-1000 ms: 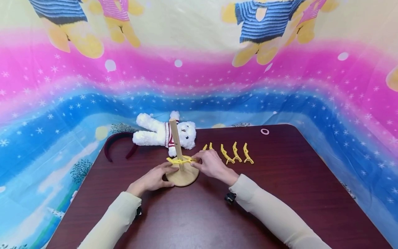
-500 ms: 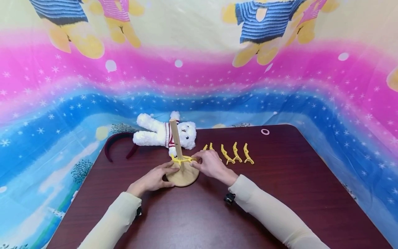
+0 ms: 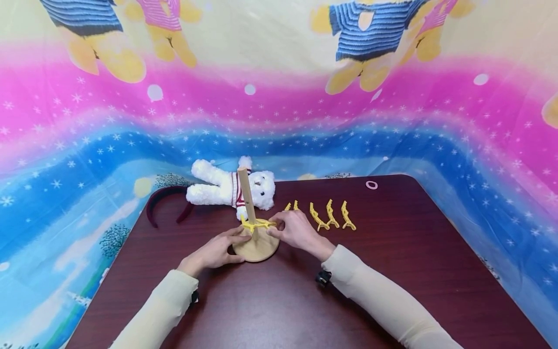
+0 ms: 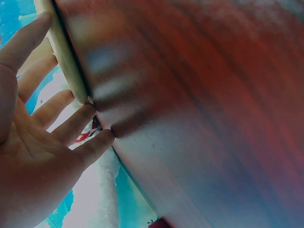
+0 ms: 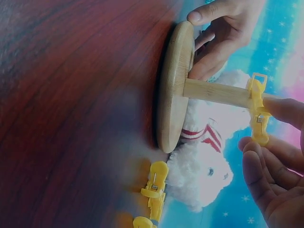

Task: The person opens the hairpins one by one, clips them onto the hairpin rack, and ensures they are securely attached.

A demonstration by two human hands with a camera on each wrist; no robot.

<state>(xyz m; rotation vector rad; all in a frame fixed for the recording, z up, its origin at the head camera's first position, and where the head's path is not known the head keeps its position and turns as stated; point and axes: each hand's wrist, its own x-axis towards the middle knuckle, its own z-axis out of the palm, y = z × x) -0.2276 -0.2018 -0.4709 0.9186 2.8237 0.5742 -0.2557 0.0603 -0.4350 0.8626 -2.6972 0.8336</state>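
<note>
Hands are set on either side of a round wooden stand with an upright dowel (image 3: 255, 242), which sits near the middle of the dark red wooden table (image 3: 392, 271). The stand's base is steadied by the left hand (image 3: 216, 251), fingers relaxed along its rim. A yellow plastic hair clip (image 3: 257, 224), clamped on the dowel low down, is pinched by the right hand (image 3: 295, 228).

The clip's grip round the dowel is shown plainly only in the right wrist view. Four more yellow clips (image 3: 330, 215) lie just right of the hand, a white plush bear (image 3: 226, 186) behind the stand. Bare table is left in front.
</note>
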